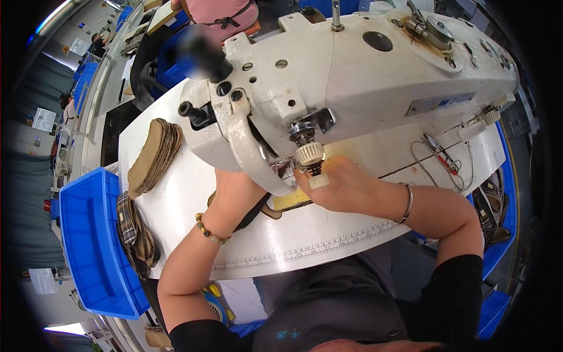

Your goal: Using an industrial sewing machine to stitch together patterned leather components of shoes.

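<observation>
A blue bin (102, 246) stood leftmost, then a stack of tan sole-shaped pieces (153, 157) on the white table (182, 229). Below the sewing machine's (358, 76) head, a yellow workpiece (288, 202) lay between the left hand (237, 190) and right hand (343, 183); fingertips being largely hidden, I couldn't tell either grip's closure or hold. Red-handled snips (449, 162) lay beyond.
</observation>
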Demonstrator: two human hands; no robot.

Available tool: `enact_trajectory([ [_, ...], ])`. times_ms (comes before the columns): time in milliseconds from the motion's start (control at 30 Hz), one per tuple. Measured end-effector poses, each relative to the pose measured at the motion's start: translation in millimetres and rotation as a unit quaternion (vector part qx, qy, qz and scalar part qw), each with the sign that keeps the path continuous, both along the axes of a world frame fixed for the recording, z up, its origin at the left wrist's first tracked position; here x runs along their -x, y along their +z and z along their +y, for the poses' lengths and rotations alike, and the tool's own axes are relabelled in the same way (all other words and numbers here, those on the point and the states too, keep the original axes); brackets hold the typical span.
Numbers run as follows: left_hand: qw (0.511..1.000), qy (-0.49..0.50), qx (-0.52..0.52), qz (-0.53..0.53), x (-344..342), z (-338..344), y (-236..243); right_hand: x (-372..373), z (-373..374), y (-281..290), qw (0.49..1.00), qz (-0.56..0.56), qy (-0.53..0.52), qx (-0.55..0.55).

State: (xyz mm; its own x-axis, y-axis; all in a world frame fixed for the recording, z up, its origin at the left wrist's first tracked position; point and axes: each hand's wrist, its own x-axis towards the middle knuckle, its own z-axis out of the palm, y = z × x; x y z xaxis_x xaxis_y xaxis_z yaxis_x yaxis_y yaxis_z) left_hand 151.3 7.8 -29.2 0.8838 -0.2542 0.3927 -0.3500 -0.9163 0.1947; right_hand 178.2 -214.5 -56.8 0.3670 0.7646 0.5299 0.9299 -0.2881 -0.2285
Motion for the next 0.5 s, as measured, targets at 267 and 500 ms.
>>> enact_trajectory([
  [267, 1.000, -0.004, 0.021, 0.008, 2.2, -3.2, 4.0, -1.6, -1.0, 4.4, 0.998, -0.048, 0.008, 0.045],
  [500, 0.994, 0.042, 0.058, 0.083, 6.3, -8.3, 7.4, 0.2, -4.2, 13.9, 0.994, -0.030, 0.063, 0.089],
])
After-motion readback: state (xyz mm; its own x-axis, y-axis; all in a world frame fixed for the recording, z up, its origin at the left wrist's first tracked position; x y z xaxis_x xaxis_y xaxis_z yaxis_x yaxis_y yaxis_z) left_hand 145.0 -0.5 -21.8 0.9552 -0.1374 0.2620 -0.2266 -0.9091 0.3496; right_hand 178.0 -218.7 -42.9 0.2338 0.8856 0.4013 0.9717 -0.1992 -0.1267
